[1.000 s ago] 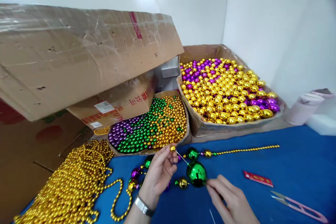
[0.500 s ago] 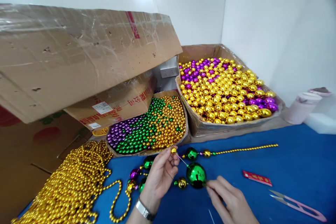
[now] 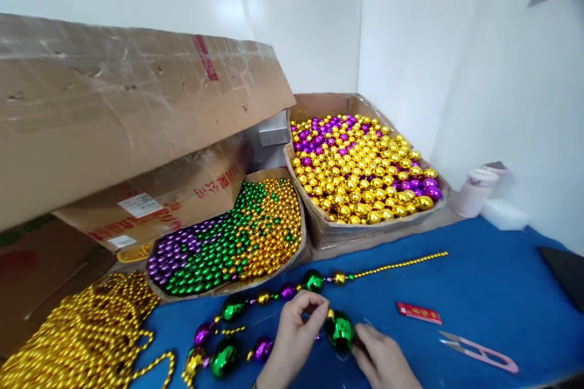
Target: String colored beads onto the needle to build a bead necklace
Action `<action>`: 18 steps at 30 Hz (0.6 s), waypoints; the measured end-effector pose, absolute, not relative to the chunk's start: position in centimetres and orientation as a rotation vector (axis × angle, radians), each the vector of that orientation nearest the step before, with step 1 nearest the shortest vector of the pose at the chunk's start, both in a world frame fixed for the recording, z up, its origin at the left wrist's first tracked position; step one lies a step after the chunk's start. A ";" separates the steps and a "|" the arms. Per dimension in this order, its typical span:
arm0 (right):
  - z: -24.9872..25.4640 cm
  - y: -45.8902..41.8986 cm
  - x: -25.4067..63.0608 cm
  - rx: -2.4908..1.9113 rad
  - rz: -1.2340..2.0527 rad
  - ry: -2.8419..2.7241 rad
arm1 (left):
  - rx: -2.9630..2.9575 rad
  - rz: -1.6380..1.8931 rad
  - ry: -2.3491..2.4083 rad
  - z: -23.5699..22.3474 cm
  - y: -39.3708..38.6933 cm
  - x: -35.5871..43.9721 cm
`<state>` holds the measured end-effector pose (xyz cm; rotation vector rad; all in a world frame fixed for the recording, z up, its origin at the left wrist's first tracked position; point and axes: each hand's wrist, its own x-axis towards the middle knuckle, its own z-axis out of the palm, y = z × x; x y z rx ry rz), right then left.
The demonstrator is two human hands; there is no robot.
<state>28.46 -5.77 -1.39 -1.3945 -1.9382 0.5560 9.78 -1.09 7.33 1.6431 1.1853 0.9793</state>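
Glossy metallic plastic throughout: a large green bauble (image 3: 340,331), round and mirror-bright, sits low on the blue cloth table (image 3: 479,279) at the near centre, between both hands. Left hand (image 3: 296,337): fingers curled narrow, tips pinched together just left of the bauble, touching a small gold bead at its side; whether a thread or needle is held cannot be told. Right hand (image 3: 383,358): fingers bent close, tips against the bauble's right side. A bead string (image 3: 314,281) of green, purple and gold balls curves across the cloth just beyond the hands, thinning to a fine gold strand toward the right. Far left, a heap of gold bead chains (image 3: 86,337), small and knobbly. Behind, a shallow cardboard tray (image 3: 305,242) of small purple, green and gold beads; right of it a larger cardboard box (image 3: 365,231) of bigger gold and purple balls. Near right on the cloth: a flat red packet (image 3: 418,312) and pink thread snips (image 3: 479,352), well apart from the hands.
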 end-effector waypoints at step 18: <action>4.0 -3.0 29.3 -1.243 0.742 -1.489 | 2.170 0.987 0.976 20.1 11.0 17.4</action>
